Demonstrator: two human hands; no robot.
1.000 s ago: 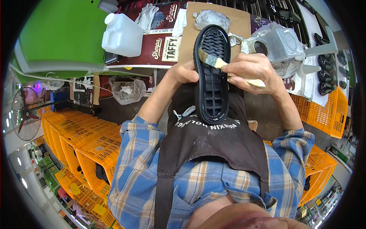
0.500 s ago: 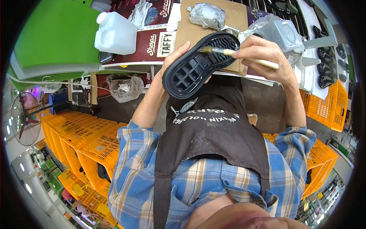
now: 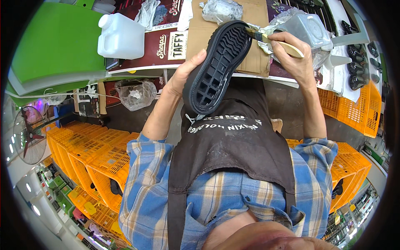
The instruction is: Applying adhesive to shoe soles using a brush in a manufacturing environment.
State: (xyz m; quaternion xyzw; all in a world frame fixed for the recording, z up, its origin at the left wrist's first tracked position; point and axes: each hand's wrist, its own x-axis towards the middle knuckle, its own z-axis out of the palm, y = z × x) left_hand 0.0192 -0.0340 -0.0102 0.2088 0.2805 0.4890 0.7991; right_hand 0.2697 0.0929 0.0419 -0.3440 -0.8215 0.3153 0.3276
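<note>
A black shoe sole point(image 3: 217, 68) is tilted above the table's front edge, its gridded and wavy-ridged hollow facing up. My left hand point(image 3: 189, 71) grips its left side, thumb up along the rim, the other fingers hidden beneath. Between the fingers of my right hand point(image 3: 293, 56) is a paintbrush point(image 3: 287, 48) with a pale handle. Its dark bristles touch or nearly touch the rim at the sole's far right end. Behind the sole, a plastic-wrapped bundle point(image 3: 221, 10) sits on a cardboard sheet point(image 3: 256, 56).
A white plastic jug point(image 3: 121, 37) stands at the back left of the table, near a crumpled cloth point(image 3: 146, 13). To the right are a clear plastic container point(image 3: 306, 29) and several black shoe parts point(image 3: 356, 66). Orange crates point(image 3: 108, 160) stack on the floor at both sides.
The sole has turned more upright, its far end swinging away from me. The brush has moved from inside the hollow, right and farther away, to the rim at the far end.
</note>
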